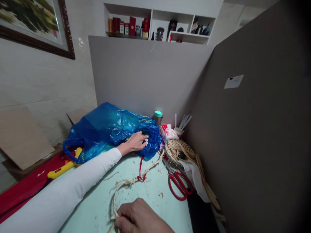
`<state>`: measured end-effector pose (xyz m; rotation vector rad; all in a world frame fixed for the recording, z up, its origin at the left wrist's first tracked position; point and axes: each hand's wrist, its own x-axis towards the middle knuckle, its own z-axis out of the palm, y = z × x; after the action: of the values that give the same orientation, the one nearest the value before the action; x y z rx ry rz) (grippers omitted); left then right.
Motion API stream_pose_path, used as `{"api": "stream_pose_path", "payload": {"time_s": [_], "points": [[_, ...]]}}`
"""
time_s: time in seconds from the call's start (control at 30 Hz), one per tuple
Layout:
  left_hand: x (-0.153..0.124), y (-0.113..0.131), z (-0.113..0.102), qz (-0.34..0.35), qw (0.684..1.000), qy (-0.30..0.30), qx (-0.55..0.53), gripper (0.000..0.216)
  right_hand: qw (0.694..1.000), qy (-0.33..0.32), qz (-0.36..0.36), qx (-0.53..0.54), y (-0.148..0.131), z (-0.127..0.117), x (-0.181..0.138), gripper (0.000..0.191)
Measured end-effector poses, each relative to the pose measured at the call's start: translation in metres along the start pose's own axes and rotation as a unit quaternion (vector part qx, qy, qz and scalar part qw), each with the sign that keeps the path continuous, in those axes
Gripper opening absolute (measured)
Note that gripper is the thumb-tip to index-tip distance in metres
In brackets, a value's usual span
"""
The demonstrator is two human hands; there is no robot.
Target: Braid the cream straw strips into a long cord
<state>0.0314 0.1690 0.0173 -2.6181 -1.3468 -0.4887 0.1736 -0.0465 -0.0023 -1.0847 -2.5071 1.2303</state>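
My left hand (136, 142), in a white sleeve, reaches into the mouth of a blue plastic bag (107, 127) and its fingers curl around pale straw strips there. My right hand (138, 218) rests near the bottom edge on a pale green table (155, 200), fingers closed on the near end of a braided straw cord (131, 183). The cord runs from that hand up toward the bag, and a red string (141, 170) is tied around it.
Red-handled scissors (178, 184) lie to the right of the cord. A small woven basket (179, 150) with loose straw strips, a teal-lidded jar (157, 117) and a cup of sticks (179, 129) stand by the grey partition (255, 129). A yellow tool (64, 166) lies left.
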Motion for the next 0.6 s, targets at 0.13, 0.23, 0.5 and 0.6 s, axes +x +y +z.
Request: {"api": "stream_pose_path", "payload": {"time_s": [0.13,0.23,0.5,0.6], "points": [[-0.001,-0.001,-0.003,-0.020,1.000,-0.002,0.005,0.035,1.000,0.005,0.003,-0.002,-0.001,0.000,-0.002,0.024],[0.000,-0.005,-0.005,-0.035,0.999,-0.011,0.004,0.032,1.000,0.001,0.012,0.008,-0.001,0.000,-0.004,0.024],[0.013,-0.017,-0.001,-0.096,0.995,-0.004,0.024,0.037,1.000,0.003,0.012,0.010,-0.002,0.000,-0.003,0.025],[0.021,-0.018,0.009,-0.081,0.996,-0.006,0.042,0.028,1.000,0.002,0.010,0.010,-0.002,-0.001,-0.003,0.024]]}}
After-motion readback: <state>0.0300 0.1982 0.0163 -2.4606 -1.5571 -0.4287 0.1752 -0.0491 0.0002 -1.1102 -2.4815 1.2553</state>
